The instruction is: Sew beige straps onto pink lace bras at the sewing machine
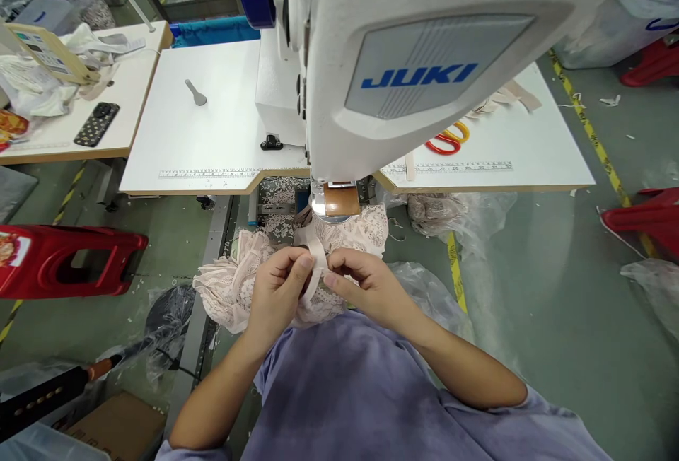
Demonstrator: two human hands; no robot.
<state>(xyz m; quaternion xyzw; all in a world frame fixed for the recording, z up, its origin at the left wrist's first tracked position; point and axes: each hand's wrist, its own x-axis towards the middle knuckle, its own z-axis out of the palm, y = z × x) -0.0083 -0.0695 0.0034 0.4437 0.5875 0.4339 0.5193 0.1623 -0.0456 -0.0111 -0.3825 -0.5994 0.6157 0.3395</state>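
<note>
Just in front of the sewing machine (339, 129), my left hand (285, 281) pinches a pale pink elastic strap (317, 252). My right hand (366, 281) grips the same strap from the other side, thumb and forefinger pressed together. The strap loops up between the hands toward the machine's needle area. Below and around both hands hangs a bundle of pale pink lace garments (241, 277), spreading left and up to the right under the machine head. The exact spot where the fingers meet the strap is partly hidden.
Red-and-yellow scissors (448, 139) lie on the white machine table (212, 107), right of the machine. A phone (97, 124) rests on the left table. Red stools (68, 261) stand at both sides. A bagged bundle (438, 212) sits beneath the table's right part.
</note>
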